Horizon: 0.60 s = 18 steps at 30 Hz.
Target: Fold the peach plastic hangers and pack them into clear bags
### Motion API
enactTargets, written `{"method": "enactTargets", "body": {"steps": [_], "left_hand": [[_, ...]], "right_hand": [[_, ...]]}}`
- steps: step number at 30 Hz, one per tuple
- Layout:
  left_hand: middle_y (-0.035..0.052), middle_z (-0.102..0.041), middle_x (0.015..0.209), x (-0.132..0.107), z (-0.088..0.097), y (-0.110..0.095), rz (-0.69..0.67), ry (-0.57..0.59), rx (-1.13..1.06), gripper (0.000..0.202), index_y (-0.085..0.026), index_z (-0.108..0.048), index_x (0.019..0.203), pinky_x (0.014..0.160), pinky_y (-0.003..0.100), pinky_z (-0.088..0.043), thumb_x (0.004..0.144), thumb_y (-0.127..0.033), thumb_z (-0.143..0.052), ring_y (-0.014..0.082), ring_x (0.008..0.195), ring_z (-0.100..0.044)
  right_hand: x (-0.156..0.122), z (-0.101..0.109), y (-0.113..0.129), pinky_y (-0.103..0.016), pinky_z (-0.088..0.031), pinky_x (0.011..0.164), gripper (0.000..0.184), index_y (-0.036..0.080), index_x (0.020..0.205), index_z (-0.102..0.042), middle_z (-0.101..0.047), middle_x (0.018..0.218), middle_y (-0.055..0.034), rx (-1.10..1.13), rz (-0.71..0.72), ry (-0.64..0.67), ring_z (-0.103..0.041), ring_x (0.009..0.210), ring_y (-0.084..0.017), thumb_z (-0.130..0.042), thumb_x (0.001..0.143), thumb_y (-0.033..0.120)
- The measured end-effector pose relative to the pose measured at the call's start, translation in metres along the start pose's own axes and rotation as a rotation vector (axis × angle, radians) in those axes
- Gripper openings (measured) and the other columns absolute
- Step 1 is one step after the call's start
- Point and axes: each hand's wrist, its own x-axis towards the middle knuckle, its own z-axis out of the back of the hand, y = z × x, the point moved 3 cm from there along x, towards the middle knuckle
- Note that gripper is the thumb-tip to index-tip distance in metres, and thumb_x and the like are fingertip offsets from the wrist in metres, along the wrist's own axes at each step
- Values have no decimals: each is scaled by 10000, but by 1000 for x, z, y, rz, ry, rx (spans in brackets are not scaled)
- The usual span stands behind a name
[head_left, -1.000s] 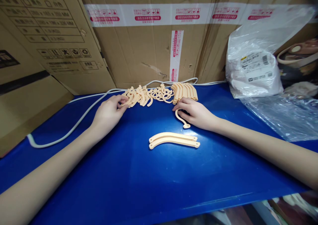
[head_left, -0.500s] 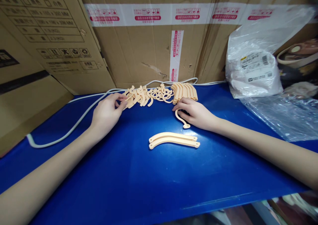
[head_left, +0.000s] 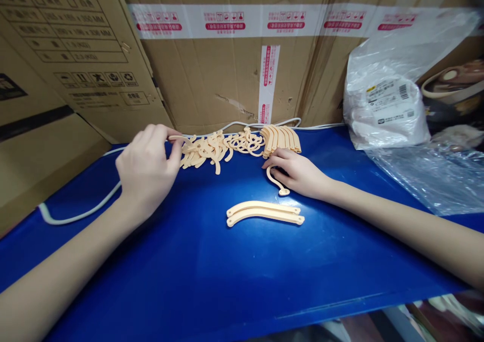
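Observation:
Between thumb and fingers, my left hand (head_left: 149,168) pinches a small curved cream plastic piece (head_left: 180,138), raised at the left end of a loose pile of short curved pieces (head_left: 206,150). My right hand (head_left: 297,173) rests on the blue surface, closed on a cream hook-shaped plastic piece (head_left: 275,180) with an oval end. Just behind its fingertips stands a tidy row of long curved strips (head_left: 282,139). Two long curved arms (head_left: 264,212) with holes at their ends lie side by side in front of it. A heap of ring-like hooks (head_left: 245,141) sits between the pile and the row.
Cardboard boxes (head_left: 223,75) form a wall behind the blue table (head_left: 181,276), with another box (head_left: 75,45) at left. A white cable (head_left: 86,218) runs along the left and back. Clear plastic bags (head_left: 385,105) lie at right.
My left hand has drawn back leftward and up from the pile with a curved piece. Some pieces in the pile have shifted. My right hand has stayed in place.

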Motion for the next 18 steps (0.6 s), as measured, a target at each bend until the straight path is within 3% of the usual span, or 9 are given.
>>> {"method": "enactTargets", "body": {"steps": [4,8,14,18], "left_hand": [[15,-630,846,-3,13,-9,-80,-196,-78,174,-165,-636,933,536,261,-299,969,-285,-516,132,696,-553],[-4,-627,804,-11,13,-17,-250,-255,-288,72,-173,-628,941,516,223,-354,928,-224,-580,83,594,-506],[-27,-687,863,-31,7,-36,-589,-57,-587,143,-197,-533,899,608,168,-466,864,-75,-599,77,730,-642],[-3,-691,873,-43,6,-54,-743,89,-583,111,-189,-519,881,670,201,-492,900,-86,-557,111,789,-666]], "right_hand": [[0,0,0,-408,-496,866,241,123,1060,-654,-621,1037,-143,-6,1,-5,-602,982,-264,-443,948,157],[-1,-1,0,-399,-494,866,242,127,1063,-655,-620,1048,-140,-17,-5,-4,-598,988,-260,-448,939,141],[0,0,-1,-387,-472,866,405,137,1046,-675,-633,1029,-125,-65,-36,-27,-582,983,-255,-376,825,-23],[2,0,-1,-401,-461,873,430,129,1050,-687,-636,1024,-131,-81,-40,-18,-580,989,-269,-383,790,-32]]}}
